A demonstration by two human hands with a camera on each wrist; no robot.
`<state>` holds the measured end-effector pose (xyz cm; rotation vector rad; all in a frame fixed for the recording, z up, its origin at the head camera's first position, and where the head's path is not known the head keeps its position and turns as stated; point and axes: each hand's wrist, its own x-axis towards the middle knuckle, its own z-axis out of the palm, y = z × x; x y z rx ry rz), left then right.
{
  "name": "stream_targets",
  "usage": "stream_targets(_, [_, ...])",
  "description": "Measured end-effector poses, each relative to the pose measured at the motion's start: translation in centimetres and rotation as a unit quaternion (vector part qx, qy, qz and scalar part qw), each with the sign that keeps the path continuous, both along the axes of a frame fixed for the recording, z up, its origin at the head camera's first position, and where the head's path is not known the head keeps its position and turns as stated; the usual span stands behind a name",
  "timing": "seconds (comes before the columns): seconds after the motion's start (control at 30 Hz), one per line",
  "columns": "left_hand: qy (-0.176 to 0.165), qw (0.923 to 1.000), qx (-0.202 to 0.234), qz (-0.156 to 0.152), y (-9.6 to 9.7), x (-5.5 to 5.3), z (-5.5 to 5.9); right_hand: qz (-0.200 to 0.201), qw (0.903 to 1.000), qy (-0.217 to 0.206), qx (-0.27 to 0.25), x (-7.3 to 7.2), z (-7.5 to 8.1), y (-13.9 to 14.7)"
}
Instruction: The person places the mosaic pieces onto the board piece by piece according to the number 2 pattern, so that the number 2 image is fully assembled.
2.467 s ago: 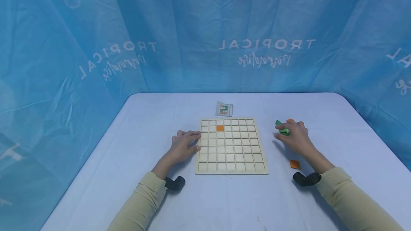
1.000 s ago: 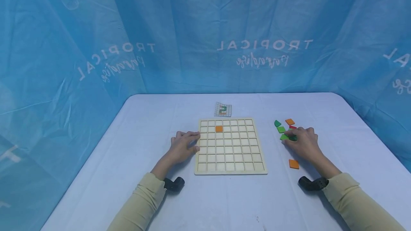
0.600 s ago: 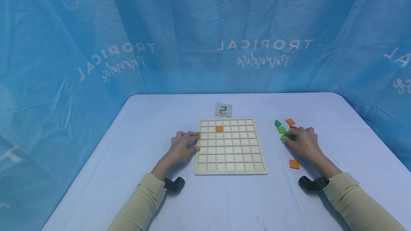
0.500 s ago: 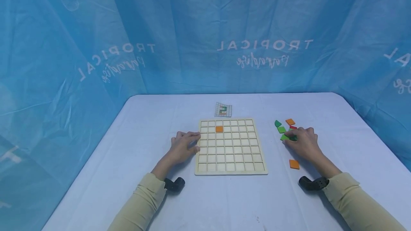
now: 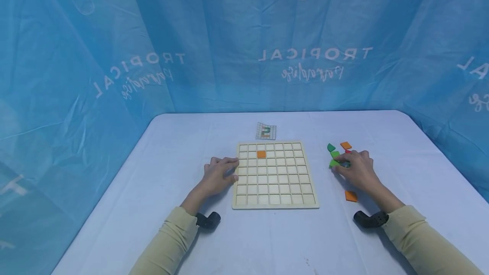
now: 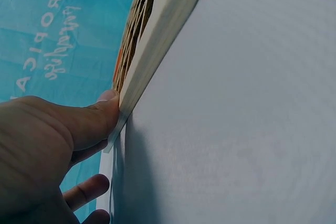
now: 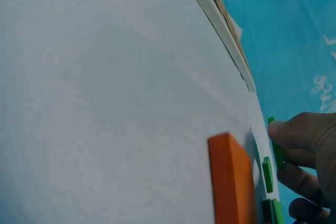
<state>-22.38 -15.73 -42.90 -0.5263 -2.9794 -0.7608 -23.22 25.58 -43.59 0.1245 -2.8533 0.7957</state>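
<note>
Counter [image 5: 290,241], white-covered, bears our square, pale wooden gridded board [image 5: 275,206]; our left hand [image 5: 217,176] touches its left edge, fingers relaxed; our right hand [image 5: 360,170], its grip nearly closed, pinches a flat, bright green tile [image 5: 333,164], with the board lying to that grip's left.

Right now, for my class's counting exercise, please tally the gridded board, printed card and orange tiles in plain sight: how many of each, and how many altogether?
Gridded board: 1
Printed card: 1
Orange tiles: 3 (one on the board, two off it)
Total: 5
</note>
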Motion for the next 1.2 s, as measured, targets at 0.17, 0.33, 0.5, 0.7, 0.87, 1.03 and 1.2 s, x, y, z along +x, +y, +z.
stream_targets(0.17, [0.006, 0.9999, 0.009, -0.004, 0.0, 0.1, 0.1, 0.021, 0.9997, 0.014, -0.004, -0.1, 0.3, -0.9])
stream_targets(0.33, [0.007, 0.9999, 0.010, -0.005, -0.1, 0.1, 0.0, 0.037, 0.9990, 0.017, -0.015, -0.4, 0.6, -2.2])
stream_targets(0.5, [0.008, 0.9999, 0.006, -0.009, -0.1, 0.2, 0.0, 0.066, 0.9971, 0.024, -0.026, -0.7, 0.9, -3.7])
stream_targets(0.7, [0.007, 0.9998, 0.012, -0.011, -0.1, 0.2, 0.1, 0.080, 0.9962, 0.031, -0.017, -1.2, 1.1, -5.6])
stream_targets(0.87, [0.004, 0.9999, 0.005, -0.008, 0.0, 0.1, 0.2, 0.084, 0.9957, 0.028, -0.026, -1.5, 1.2, -7.1])
stream_targets(1.03, [0.001, 1.0000, 0.002, -0.002, 0.0, 0.1, 0.1, 0.095, 0.9942, 0.043, -0.027, -1.9, 1.1, -8.2])
stream_targets(1.2, [0.004, 1.0000, 0.002, -0.003, 0.0, 0.1, 0.0, 0.118, 0.9910, 0.054, -0.034, -2.4, 1.1, -9.2])
